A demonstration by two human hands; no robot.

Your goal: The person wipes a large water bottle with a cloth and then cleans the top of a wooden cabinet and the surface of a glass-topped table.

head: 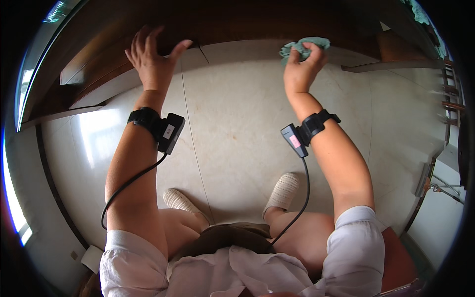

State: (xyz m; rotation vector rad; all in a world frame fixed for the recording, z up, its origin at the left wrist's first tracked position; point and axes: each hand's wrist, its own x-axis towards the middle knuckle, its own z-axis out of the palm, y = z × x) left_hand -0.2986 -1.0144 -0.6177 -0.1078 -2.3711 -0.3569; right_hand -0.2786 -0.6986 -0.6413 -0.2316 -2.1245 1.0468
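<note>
A crumpled green cloth (pixel 320 41) is gripped between the thumb and fingers of my right hand (pixel 305 67), at the front edge of a dark wooden piece of furniture (pixel 245 22). My left hand (pixel 154 61) has its fingers spread and holds nothing; it is at the same dark wood, to the left, and whether its fingertips touch the surface cannot be told. Each forearm wears a black strap with a small device and a cable, the left device (pixel 171 133) and the right device (pixel 295 141).
Pale floor tiles (pixel 233 130) lie below my arms, with my patterned slippers (pixel 284 189) on them. The wooden furniture curves across the top and left. A white cabinet-like object (pixel 434 211) stands at the right, and a reddish seat (pixel 397 260) is at the lower right.
</note>
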